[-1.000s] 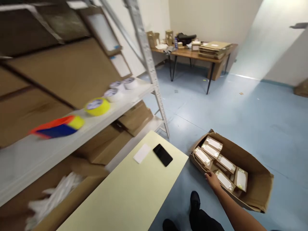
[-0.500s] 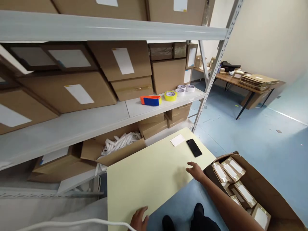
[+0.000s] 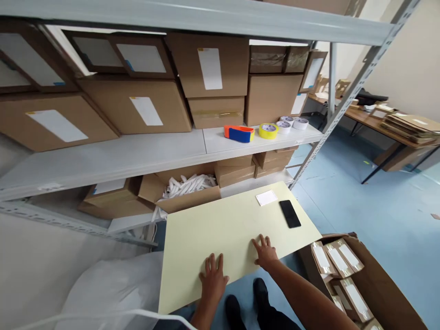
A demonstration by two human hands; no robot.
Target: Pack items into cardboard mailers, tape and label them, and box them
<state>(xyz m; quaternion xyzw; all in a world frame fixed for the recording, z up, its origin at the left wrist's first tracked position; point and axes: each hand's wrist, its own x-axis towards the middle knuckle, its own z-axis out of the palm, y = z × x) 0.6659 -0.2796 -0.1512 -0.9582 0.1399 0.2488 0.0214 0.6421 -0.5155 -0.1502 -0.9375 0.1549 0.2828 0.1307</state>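
Both palms are down on a pale yellow tabletop (image 3: 220,224). My left hand (image 3: 212,277) lies near its front edge with fingers spread, holding nothing. To the right, my right hand (image 3: 265,252) rests on the same surface, fingers apart and nothing in them. Beyond that hand, toward the right end, a black phone (image 3: 290,214) lies flat. A small white card (image 3: 266,197) sits just behind and left of the phone.
Behind the table stands a grey shelf (image 3: 154,153) with cardboard boxes (image 3: 216,64), a yellow tape roll (image 3: 268,131) and white rolls (image 3: 283,127). An open carton (image 3: 381,279) of small boxes is at right. A white cable (image 3: 130,313) crosses the lower left.
My left hand has come further into view and onto the tabletop. My right hand has moved left and lowered onto it. The view has shifted left.
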